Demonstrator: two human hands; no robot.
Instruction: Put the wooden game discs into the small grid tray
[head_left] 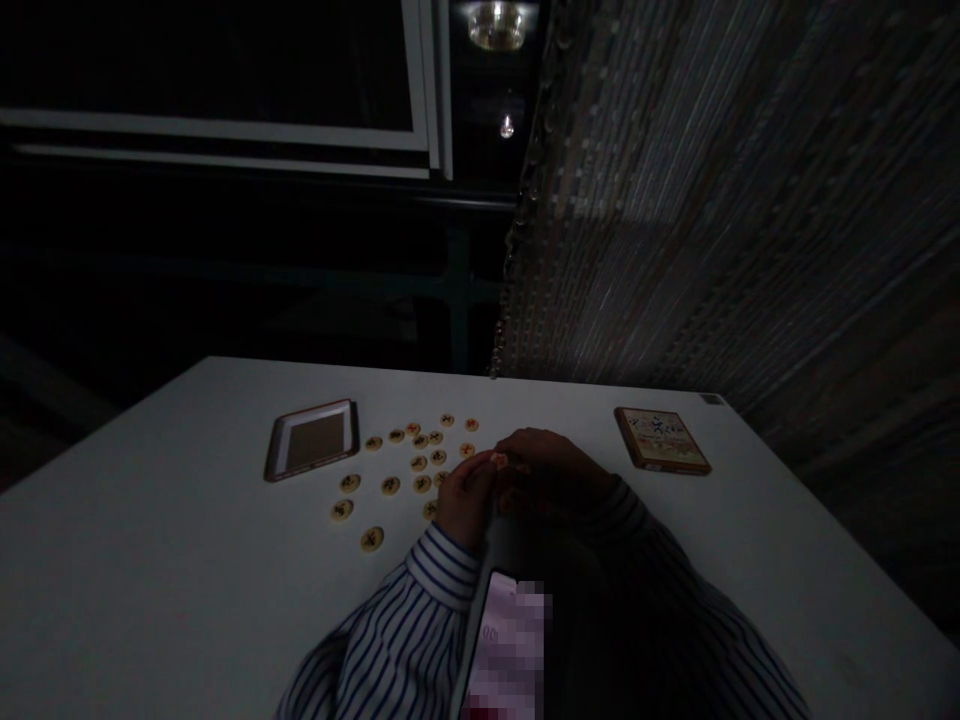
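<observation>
Two hands met over the middle of a white table (150, 560), both in striped sleeves, in a room so dim that much detail was lost. The left hand (466, 500) was curled, its fingertips pinched on a small round game piece (499, 459) that it held just above the tabletop. The right hand (551, 462) lay close against it, fingers bent over the same spot; whether it gripped a piece of its own I could not tell, since shadow covered the palm.

Around twenty more discs (390, 485), pale with dark marks, lay scattered flat on the table to the left of the hands, some near each other, none stacked. Beyond them rested an open box tray (311, 440), apparently with nothing in it, and well apart on the right sat the box lid (661, 438) with its printed top up. A phone (502, 640) with a lit screen lay near the person's chest, between the forearms.

As a judgement, the weak light was the main hazard: the marks on the discs were hard to read, so a piece could be mistaken for another. The pinched disc was small and smooth-looking, and with both hands crowding it a slip could send it rolling among the loose ones or off the table edge. A left sleeve cuff (442, 565) hung near the closest discs and could sweep them out of place
</observation>
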